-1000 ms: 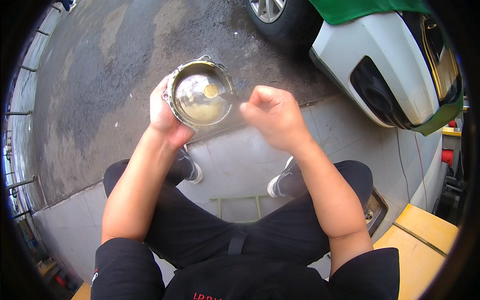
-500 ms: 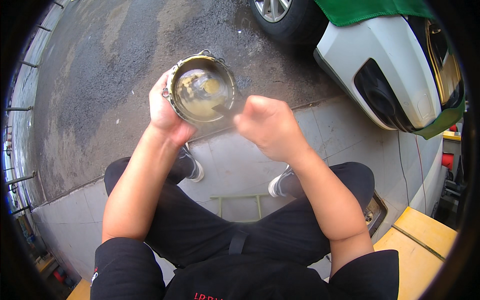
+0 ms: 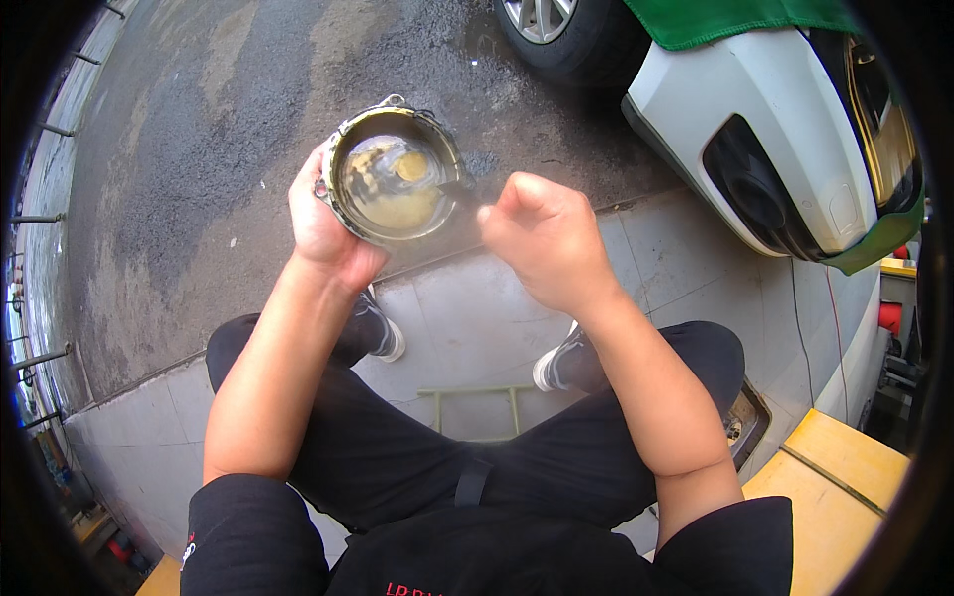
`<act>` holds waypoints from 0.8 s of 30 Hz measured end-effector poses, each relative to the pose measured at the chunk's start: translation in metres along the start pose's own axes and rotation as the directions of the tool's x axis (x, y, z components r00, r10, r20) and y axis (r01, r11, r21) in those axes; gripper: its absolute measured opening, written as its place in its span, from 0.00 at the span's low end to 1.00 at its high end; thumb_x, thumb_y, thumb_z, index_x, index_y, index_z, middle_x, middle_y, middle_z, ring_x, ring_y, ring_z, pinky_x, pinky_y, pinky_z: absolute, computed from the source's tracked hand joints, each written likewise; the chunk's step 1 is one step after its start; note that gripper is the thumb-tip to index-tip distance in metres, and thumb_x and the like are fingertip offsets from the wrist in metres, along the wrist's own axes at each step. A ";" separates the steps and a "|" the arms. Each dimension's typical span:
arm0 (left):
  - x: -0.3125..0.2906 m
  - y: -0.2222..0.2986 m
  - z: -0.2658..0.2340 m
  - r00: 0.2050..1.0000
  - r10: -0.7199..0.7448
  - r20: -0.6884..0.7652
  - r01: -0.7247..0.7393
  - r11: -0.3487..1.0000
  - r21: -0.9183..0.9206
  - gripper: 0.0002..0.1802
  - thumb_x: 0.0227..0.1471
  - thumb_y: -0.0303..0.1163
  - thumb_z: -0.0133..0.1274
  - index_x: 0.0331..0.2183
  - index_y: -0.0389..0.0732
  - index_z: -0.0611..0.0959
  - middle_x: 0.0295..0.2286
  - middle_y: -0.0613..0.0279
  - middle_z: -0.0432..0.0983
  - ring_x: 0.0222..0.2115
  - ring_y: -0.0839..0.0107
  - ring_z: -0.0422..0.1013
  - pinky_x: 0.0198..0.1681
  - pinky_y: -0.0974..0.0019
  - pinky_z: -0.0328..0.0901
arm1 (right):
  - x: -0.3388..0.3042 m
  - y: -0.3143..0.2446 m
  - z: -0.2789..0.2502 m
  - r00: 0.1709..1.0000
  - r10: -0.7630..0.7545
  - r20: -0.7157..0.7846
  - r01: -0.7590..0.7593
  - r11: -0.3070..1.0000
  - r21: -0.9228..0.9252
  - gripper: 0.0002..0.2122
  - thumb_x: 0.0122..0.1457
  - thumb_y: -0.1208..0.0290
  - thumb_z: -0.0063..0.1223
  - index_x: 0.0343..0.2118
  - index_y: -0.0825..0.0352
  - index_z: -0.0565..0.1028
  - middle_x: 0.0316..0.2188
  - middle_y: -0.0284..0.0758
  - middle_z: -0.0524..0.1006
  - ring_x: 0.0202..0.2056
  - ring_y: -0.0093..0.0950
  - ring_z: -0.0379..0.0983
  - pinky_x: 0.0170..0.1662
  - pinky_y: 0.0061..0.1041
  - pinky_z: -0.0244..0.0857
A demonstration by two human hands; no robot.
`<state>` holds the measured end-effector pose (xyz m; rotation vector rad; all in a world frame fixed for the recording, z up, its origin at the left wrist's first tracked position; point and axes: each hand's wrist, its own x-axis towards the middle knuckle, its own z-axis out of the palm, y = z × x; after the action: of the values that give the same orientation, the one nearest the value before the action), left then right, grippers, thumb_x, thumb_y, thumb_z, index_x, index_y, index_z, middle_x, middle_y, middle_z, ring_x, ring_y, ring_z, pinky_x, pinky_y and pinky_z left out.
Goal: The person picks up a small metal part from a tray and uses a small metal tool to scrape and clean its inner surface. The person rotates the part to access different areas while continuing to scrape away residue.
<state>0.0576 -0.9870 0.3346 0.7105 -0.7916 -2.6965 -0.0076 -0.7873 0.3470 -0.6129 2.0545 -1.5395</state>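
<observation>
Evidently, a round housing, open side up, is held by the left hand, whose palm and fingers are wrapped around the housing's left side and lower left edge. Inside the housing, a shiny bottom can be seen, marked by a small yellowish disc and pale patches. Just to the right of the housing, the right hand is curled nearly into a fist, and a thin dark tool is pinched between its thumb and fingers. The tool is blurred and directed at the housing's right rim; whether the rim is touched cannot be told.

Beneath and beyond the housing, dark, patchily stained ground is spread. On the near side of the housing, the ground is bordered by grey tiles, on which two shoes are planted and a greenish frame is seen between the legs. Well to the right of the housing, a white bumper is partly draped with a green cover, and a tyre is seen beyond the housing on that same side. A yellow board is set far to the housing's lower right.
</observation>
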 end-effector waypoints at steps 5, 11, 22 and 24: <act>0.001 -0.001 -0.003 1.000 0.020 0.013 -0.020 1.000 -0.018 0.21 0.64 0.39 0.37 0.44 0.37 0.81 0.41 0.53 0.81 0.41 0.60 0.77 0.49 0.53 0.73 | 0.001 -0.001 0.003 0.996 -0.024 0.091 0.021 0.999 0.030 0.12 0.56 0.70 0.60 0.21 0.69 0.72 0.15 0.29 0.71 0.20 0.13 0.64 0.24 0.23 0.61; 0.000 -0.002 -0.004 0.998 0.058 0.026 -0.057 0.998 -0.030 0.23 0.64 0.40 0.36 0.47 0.36 0.80 0.44 0.51 0.79 0.44 0.57 0.76 0.51 0.52 0.72 | -0.003 -0.008 0.004 0.993 0.002 0.115 -0.007 0.999 0.044 0.12 0.57 0.70 0.59 0.22 0.69 0.72 0.15 0.28 0.72 0.21 0.14 0.66 0.25 0.22 0.62; 0.001 -0.003 -0.002 0.998 0.061 0.014 -0.061 0.998 0.018 0.28 0.64 0.44 0.33 0.51 0.34 0.77 0.48 0.47 0.77 0.47 0.52 0.74 0.54 0.48 0.69 | 0.000 -0.005 0.003 0.999 -0.007 0.040 0.006 1.000 0.021 0.11 0.56 0.69 0.60 0.22 0.69 0.72 0.15 0.30 0.72 0.20 0.15 0.65 0.24 0.23 0.61; -0.001 -0.003 -0.002 0.998 0.059 0.003 -0.059 0.998 -0.018 0.23 0.64 0.40 0.36 0.47 0.37 0.80 0.43 0.53 0.80 0.44 0.59 0.76 0.50 0.53 0.72 | 0.000 -0.005 0.003 1.000 0.007 0.017 -0.007 0.999 0.041 0.11 0.56 0.69 0.59 0.22 0.70 0.72 0.15 0.30 0.71 0.20 0.15 0.65 0.24 0.23 0.61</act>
<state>0.0590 -0.9851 0.3315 0.6677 -0.7761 -2.6490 -0.0056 -0.7911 0.3513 -0.6009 2.0053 -1.5632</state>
